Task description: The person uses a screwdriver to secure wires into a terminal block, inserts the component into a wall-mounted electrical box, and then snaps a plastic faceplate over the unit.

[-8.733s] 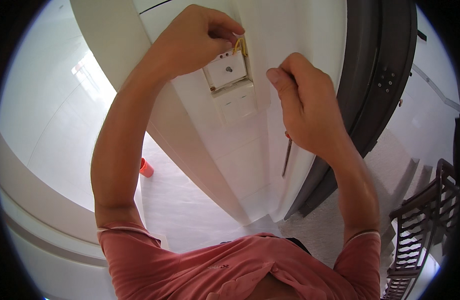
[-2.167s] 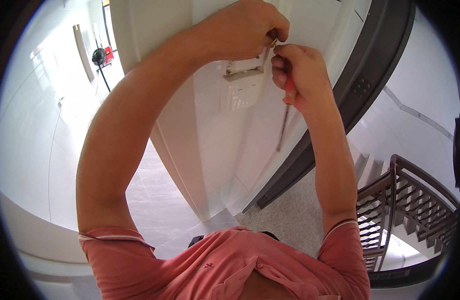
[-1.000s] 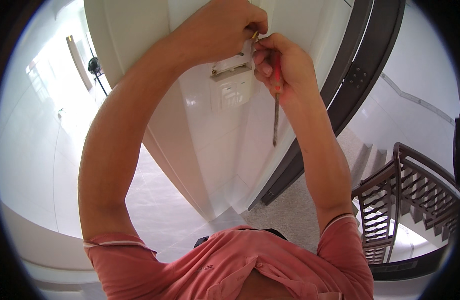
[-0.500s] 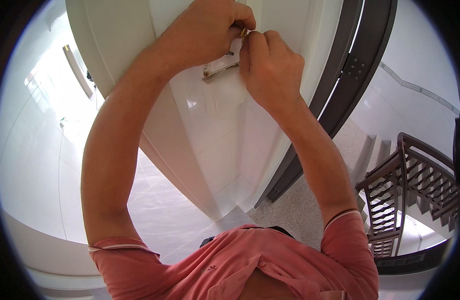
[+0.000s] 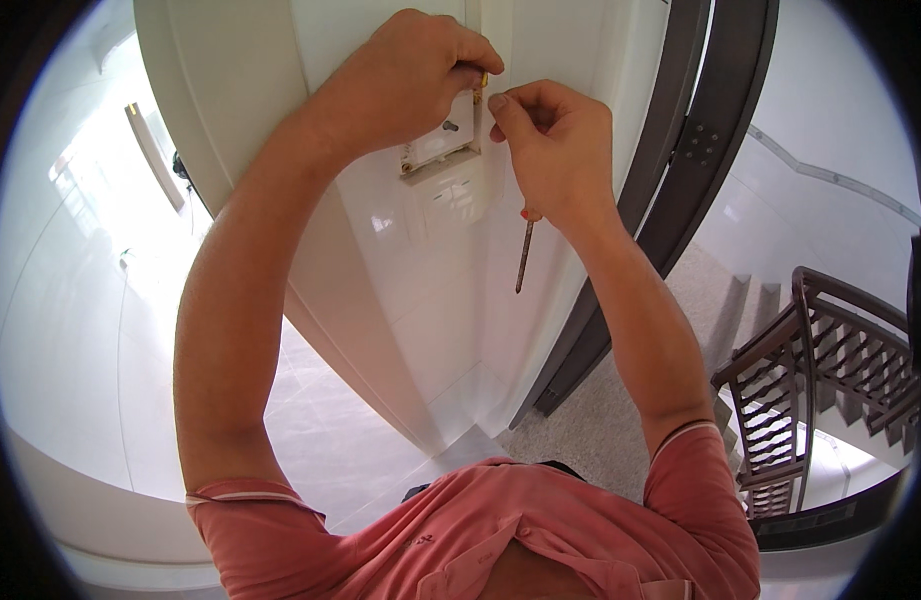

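Note:
In front of me a white recessed fitting (image 5: 438, 148) is set in the pale panel, with a grey screw-like stub (image 5: 450, 126) showing on it. My left hand (image 5: 405, 85) is closed at its upper right, thumb and forefinger on a small brass-coloured piece (image 5: 483, 80). Just to the right is my right hand (image 5: 570, 145), thumb and forefinger pinched together near that piece but apart from it. Its other fingers curl around a screwdriver, whose handle is hidden in the palm. The thin dark screwdriver shaft (image 5: 525, 255) points down below the hand.
A dark door frame (image 5: 715, 120) with several round fixings runs along the right. Beyond it are a brown stair railing (image 5: 805, 370) and steps. To the left, past the panel's edge, lies a pale tiled floor (image 5: 320, 420).
My right hand has drawn back slightly right and down from the brass-coloured piece, and the screwdriver shaft has come into view beneath it. The left hand has shifted a little, uncovering the fitting.

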`<state>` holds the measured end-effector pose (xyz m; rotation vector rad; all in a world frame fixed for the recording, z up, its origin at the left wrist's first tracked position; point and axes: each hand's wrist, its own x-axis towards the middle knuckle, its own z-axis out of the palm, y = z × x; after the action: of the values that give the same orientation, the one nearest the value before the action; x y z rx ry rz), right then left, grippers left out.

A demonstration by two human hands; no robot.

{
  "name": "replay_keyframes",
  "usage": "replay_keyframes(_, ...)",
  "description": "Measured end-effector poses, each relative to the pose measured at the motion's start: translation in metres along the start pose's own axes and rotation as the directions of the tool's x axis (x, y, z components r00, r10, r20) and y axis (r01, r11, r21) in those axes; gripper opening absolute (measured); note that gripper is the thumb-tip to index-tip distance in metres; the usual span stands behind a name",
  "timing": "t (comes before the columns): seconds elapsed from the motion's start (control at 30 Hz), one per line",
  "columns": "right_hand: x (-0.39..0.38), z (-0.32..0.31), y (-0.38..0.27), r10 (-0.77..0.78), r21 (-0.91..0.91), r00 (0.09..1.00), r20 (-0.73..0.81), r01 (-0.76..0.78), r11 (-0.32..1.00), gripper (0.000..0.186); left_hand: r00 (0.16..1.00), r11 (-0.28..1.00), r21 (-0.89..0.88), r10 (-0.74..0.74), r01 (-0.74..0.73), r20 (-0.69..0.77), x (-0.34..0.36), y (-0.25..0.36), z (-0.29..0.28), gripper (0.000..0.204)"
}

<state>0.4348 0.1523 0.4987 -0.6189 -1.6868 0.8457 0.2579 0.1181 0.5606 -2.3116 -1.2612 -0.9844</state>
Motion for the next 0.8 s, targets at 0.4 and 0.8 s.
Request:
replay_keyframes(0.4, 0.028, -0.001, 0.038, -0.837, -0.656, 0.546, -0.041, 0.617, 0.435, 0.006, 0.994, 0.994, 0.076, -0.069, 0.075, -0.081, 0.008, 0.016, 0.014, 0.015)
replay_keyframes(0.8, 0.030, -0.002, 0.029, -0.870, -0.815, 0.445, 0.211, 0.571, 0.095, 0.011, 0.977, 0.979, 0.134, 0.172, -0.155, -0.123, 0.008, 0.008, 0.011, 0.011)
